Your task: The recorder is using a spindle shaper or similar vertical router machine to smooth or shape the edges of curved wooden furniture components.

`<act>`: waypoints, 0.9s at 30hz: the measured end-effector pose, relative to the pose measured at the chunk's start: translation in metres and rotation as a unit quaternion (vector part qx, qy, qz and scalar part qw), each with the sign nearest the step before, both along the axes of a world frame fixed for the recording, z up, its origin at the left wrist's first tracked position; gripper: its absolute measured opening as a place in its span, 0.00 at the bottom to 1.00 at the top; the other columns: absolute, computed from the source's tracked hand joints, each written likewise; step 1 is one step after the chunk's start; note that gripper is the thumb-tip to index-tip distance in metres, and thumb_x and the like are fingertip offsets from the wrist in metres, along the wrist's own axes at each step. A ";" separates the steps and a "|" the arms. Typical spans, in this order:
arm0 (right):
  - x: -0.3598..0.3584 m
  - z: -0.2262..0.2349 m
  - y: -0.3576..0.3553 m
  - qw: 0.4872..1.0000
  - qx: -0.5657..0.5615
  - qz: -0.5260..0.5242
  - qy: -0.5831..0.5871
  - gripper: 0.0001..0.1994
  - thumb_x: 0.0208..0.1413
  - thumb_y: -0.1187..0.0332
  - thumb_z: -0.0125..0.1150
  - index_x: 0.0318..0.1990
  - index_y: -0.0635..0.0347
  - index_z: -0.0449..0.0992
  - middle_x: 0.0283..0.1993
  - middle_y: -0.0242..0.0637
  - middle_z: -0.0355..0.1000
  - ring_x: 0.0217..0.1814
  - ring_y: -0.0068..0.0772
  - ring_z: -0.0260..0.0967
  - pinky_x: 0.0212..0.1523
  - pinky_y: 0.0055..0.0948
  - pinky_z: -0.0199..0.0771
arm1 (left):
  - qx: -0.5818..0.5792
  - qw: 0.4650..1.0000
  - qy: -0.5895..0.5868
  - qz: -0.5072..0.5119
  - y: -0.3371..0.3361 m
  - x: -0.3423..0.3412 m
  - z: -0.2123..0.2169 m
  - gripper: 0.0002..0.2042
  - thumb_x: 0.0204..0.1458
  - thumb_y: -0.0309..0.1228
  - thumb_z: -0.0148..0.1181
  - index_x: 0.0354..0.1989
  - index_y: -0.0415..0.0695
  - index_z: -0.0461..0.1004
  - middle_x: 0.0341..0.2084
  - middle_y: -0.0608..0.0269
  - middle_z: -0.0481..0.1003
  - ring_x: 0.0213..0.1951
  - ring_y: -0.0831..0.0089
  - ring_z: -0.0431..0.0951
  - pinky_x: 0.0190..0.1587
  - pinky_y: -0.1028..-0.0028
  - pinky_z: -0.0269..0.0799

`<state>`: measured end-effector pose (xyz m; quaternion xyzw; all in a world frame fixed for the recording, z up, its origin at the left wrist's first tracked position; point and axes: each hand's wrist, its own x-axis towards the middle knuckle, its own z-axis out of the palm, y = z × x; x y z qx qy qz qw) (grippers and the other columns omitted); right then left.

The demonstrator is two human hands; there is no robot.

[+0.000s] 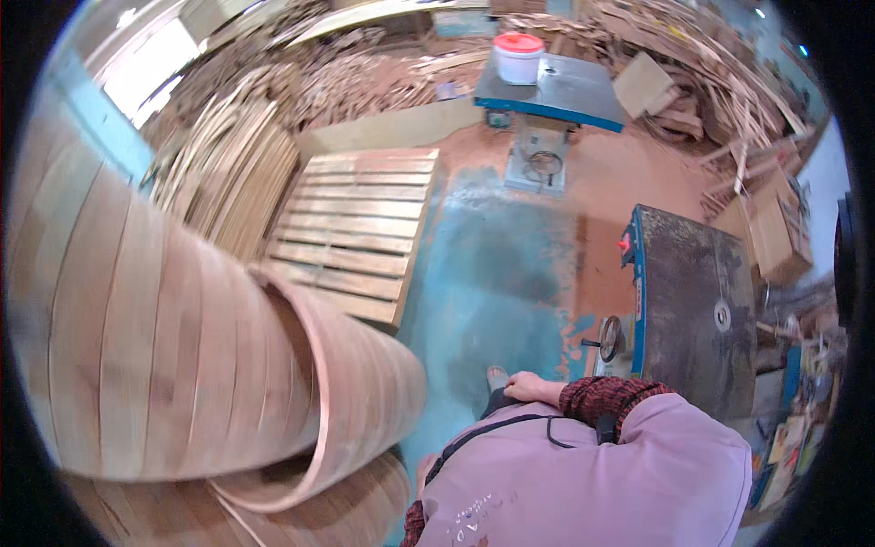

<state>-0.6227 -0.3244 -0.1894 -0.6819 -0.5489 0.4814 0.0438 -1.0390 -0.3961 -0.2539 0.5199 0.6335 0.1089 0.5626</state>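
My right hand (527,387) hangs in front of my dark trouser leg, its fingers loosely curled and nothing showing in them. Only a sliver of my left hand (425,468) appears beside the apron (583,474); its fingers are hidden. Nearest to that hand are large curved shells of glued wooden staves on my left. A smaller barrel-like shell (378,383) has a thick pale rim, and a bigger one (164,337) rises beside it. Another curved stave piece (355,506) lies below them. Neither hand visibly touches the wood.
A slatted wooden pallet (355,232) lies ahead, with stacked boards (223,182) to its left. A machine with a dark metal table (697,301) and a handwheel (611,338) stands at right. Farther off, another machine table (574,91) carries a white bucket (519,66) with a red lid. Scrap wood lines the walls.
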 end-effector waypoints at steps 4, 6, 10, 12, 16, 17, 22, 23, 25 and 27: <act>0.051 0.005 0.023 0.992 0.018 -0.125 0.028 0.20 0.53 0.55 0.57 0.45 0.55 0.87 0.49 0.54 0.81 0.55 0.58 0.77 0.59 0.47 0.76 | 0.007 0.993 0.039 -0.111 0.083 0.049 0.009 0.17 0.63 0.41 0.58 0.49 0.40 0.82 0.39 0.55 0.84 0.43 0.68 0.83 0.49 0.66 0.75; 0.078 -0.003 0.035 0.985 0.016 -0.165 0.045 0.19 0.52 0.57 0.57 0.45 0.56 0.87 0.49 0.53 0.81 0.55 0.58 0.77 0.59 0.48 0.76 | 0.013 0.985 0.054 -0.164 0.115 0.079 0.016 0.18 0.63 0.41 0.58 0.49 0.40 0.82 0.39 0.55 0.84 0.43 0.68 0.83 0.49 0.67 0.75; 0.126 -0.009 0.032 0.953 0.089 -0.288 0.021 0.19 0.52 0.60 0.57 0.46 0.61 0.85 0.48 0.53 0.81 0.52 0.59 0.78 0.55 0.49 0.77 | 0.026 0.953 0.066 -0.296 0.190 0.149 0.028 0.18 0.63 0.41 0.58 0.50 0.39 0.82 0.38 0.54 0.84 0.43 0.68 0.83 0.49 0.67 0.75; 0.148 0.004 0.019 0.930 0.086 -0.357 0.024 0.19 0.52 0.60 0.57 0.46 0.61 0.85 0.48 0.53 0.81 0.52 0.59 0.78 0.54 0.50 0.76 | 0.029 0.926 0.070 -0.369 0.223 0.187 0.031 0.18 0.63 0.41 0.59 0.50 0.38 0.81 0.38 0.54 0.84 0.43 0.68 0.83 0.49 0.67 0.75; 0.168 0.005 -0.022 0.860 0.083 -0.501 0.040 0.19 0.53 0.60 0.57 0.46 0.62 0.84 0.48 0.54 0.81 0.52 0.59 0.78 0.53 0.52 0.76 | 0.034 0.853 0.080 -0.515 0.278 0.262 0.037 0.19 0.62 0.41 0.59 0.50 0.37 0.81 0.38 0.54 0.84 0.43 0.68 0.82 0.49 0.67 0.76; 0.165 0.003 -0.036 0.841 0.071 -0.534 0.040 0.19 0.54 0.58 0.58 0.46 0.61 0.84 0.47 0.53 0.81 0.51 0.58 0.78 0.52 0.51 0.76 | 0.035 0.830 0.081 -0.551 0.291 0.282 0.037 0.19 0.62 0.41 0.59 0.50 0.37 0.81 0.38 0.54 0.84 0.43 0.68 0.82 0.49 0.67 0.76; 0.127 -0.012 -0.095 0.792 0.006 -0.610 -0.004 0.18 0.56 0.55 0.59 0.45 0.58 0.84 0.44 0.50 0.81 0.49 0.55 0.79 0.51 0.48 0.77 | 0.039 0.708 0.080 -0.700 0.333 0.379 0.040 0.19 0.62 0.41 0.59 0.51 0.36 0.81 0.38 0.54 0.84 0.43 0.68 0.82 0.49 0.67 0.76; 0.111 -0.017 -0.106 0.759 0.005 -0.652 -0.002 0.18 0.56 0.56 0.58 0.43 0.60 0.84 0.44 0.52 0.81 0.49 0.57 0.79 0.51 0.50 0.77 | 0.042 0.680 0.079 -0.728 0.338 0.399 0.040 0.19 0.62 0.41 0.60 0.51 0.36 0.81 0.38 0.54 0.84 0.43 0.68 0.82 0.49 0.67 0.76; 0.076 -0.024 -0.119 0.691 0.007 -0.723 0.001 0.19 0.57 0.58 0.55 0.40 0.65 0.85 0.44 0.55 0.81 0.49 0.61 0.79 0.52 0.53 0.77 | 0.047 0.633 0.079 -0.769 0.349 0.438 0.043 0.20 0.62 0.41 0.60 0.51 0.36 0.81 0.38 0.54 0.84 0.43 0.68 0.82 0.48 0.67 0.76; 0.039 -0.040 -0.131 0.640 -0.042 -0.767 -0.004 0.19 0.56 0.57 0.55 0.40 0.62 0.85 0.47 0.54 0.81 0.51 0.59 0.78 0.54 0.52 0.76 | 0.045 0.586 0.091 -0.804 0.358 0.485 0.053 0.20 0.62 0.40 0.60 0.51 0.35 0.81 0.38 0.54 0.83 0.43 0.68 0.82 0.48 0.68 0.76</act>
